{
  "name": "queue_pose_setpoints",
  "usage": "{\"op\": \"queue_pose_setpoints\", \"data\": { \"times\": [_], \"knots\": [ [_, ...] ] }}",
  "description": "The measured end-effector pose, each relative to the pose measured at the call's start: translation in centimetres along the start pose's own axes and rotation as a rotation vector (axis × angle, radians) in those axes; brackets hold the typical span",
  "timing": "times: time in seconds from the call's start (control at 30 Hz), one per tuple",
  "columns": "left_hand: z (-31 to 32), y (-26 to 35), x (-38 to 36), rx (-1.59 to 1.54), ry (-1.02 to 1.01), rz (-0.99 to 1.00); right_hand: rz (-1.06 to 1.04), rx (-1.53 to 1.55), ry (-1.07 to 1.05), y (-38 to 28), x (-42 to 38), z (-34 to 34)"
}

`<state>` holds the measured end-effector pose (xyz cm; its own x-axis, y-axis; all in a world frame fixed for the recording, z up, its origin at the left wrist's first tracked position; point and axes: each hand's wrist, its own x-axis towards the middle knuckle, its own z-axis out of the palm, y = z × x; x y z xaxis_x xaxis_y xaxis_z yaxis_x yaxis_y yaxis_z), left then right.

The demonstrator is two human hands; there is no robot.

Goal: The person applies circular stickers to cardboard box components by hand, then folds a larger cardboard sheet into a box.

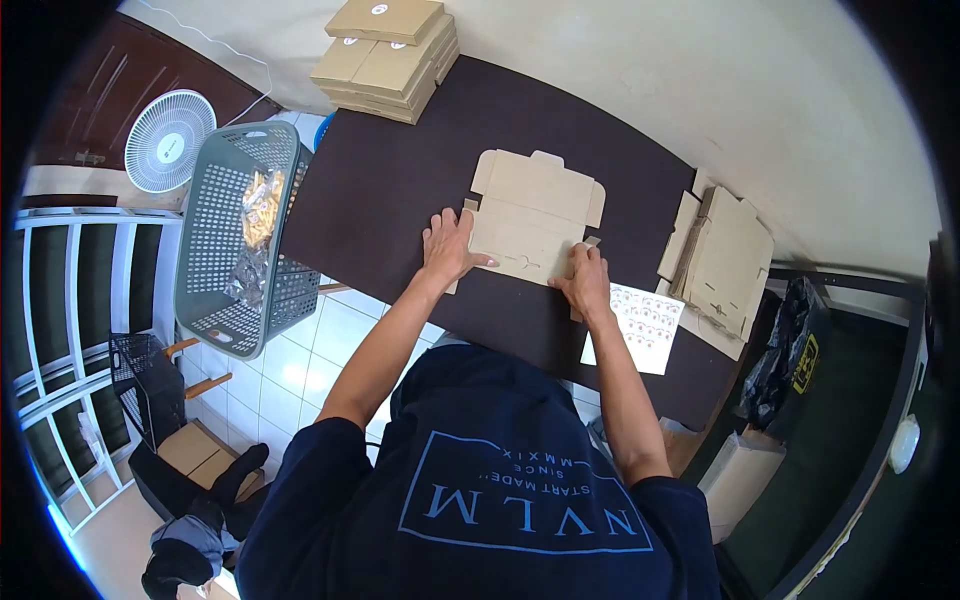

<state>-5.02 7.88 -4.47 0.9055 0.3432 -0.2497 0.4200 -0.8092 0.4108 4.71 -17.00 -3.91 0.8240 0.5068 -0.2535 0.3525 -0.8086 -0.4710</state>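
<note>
A brown cardboard box blank (pixel 530 215) lies partly unfolded on the dark table, its lid panel and flaps spread toward the far side. At its left edge, my left hand (pixel 449 248) grips the side flap, the thumb stretched over the near part of the cardboard. My right hand (pixel 586 280) holds the near right corner, its fingers bent around the side flap. Parts of both side flaps are hidden under my hands. Close to my right forearm is a white sheet of stickers (pixel 645 330) with small round prints.
Folded cardboard boxes (pixel 390 70) are stacked at the table's far left corner. Flat cardboard blanks (pixel 725 260) lie at the right end. Left of the dark table (pixel 370 190) stands a grey-green basket (pixel 215 300) with bagged items, near a white fan (pixel 171 141). A black bag (pixel 785 355) hangs at right.
</note>
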Motion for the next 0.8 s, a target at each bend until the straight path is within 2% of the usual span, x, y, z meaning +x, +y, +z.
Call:
{"op": "queue_pose_setpoints", "data": {
  "times": [0.07, 0.17, 0.27, 0.33, 0.47, 0.53, 0.57, 0.63, 0.67, 0.73, 0.8],
  "knots": [
    [-0.2, 0.2, 0.2, 0.012, -0.012, 0.012, -0.021, -0.008, 0.0, 0.0, 0.2, -0.3],
    [0.1, 0.0, -0.3, 0.022, 0.01, -0.071, 0.094, 0.042, -0.006, 0.2, -0.5, -0.3],
    [-0.2, 0.1, 0.2, 0.001, 0.019, -0.056, 0.02, 0.01, 0.03, 0.6, 0.0, 0.0],
    [-0.3, 0.2, -0.5, -0.05, 0.023, -0.114, 0.133, 0.045, 0.038, 0.2, -0.8, 0.2],
    [-1.0, -0.1, -0.3, -0.143, 0.066, -0.012, 0.071, 0.062, 0.044, -0.1, -1.2, -0.8],
    [0.1, -2.0, 0.6, -0.641, 0.143, -0.167, 0.008, 0.215, 0.146, -0.3, -1.9, -1.3],
    [0.8, -2.8, 1.2, -0.602, 0.291, -0.098, 0.011, 0.215, 0.146, -0.4, -2.1, -1.7],
    [0.1, -2.5, 1.6, -0.637, 0.246, -0.115, 0.333, 0.511, -0.138, -0.8, -2.3, -2.6],
    [-0.2, -2.3, 1.8, -0.673, 0.204, -0.134, 0.337, 0.512, -0.136, -0.2, -2.2, -1.9],
    [1.6, -2.6, 3.3, -0.77, 0.17, -0.108, 0.087, 0.341, 0.036, 2.0, -1.5, 0.8],
    [1.7, -1.1, 4.3, -0.976, -0.014, -0.223, 0.08, 0.293, 0.054, 2.5, 0.3, 1.4]
  ]
}}
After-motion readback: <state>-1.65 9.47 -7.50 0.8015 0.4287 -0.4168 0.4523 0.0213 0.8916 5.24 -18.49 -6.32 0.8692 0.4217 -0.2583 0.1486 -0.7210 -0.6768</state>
